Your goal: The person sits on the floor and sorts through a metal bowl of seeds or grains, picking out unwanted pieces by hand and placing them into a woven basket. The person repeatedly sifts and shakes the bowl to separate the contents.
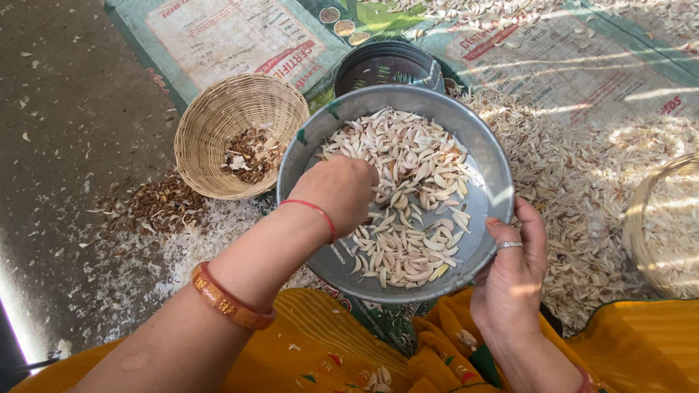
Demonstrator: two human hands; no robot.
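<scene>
left hand point(336, 191): mine, reaching into the metal bowl point(489, 161) from lower left, fingers curled down into the garlic cloves point(411, 196); fingertips hidden under my knuckles, can't tell if they pinch a clove.
right hand point(512, 273): gripping the bowl's rim at its lower right edge, thumb over the lip, ring on one finger.
bowl: centre of frame, tilted a bit toward me, resting over my yellow cloth point(313, 342).
cloves: pale peeled pieces spread over most of the bowl's bottom, bare metal showing at the right side.
wicker basket point(211, 124): left of centre, touching the bowl's left rim, brownish husk scraps in its bottom.
dark round container point(387, 64): top centre, just behind the bowl, partly hidden by its rim.
second basket point(659, 225): right edge, cut off, holds pale pieces.
printed sack sheet point(568, 80): upper frame, under everything, strewn with pale skins on the right.
in the way: my left wrist covers the bowl's left part.
</scene>
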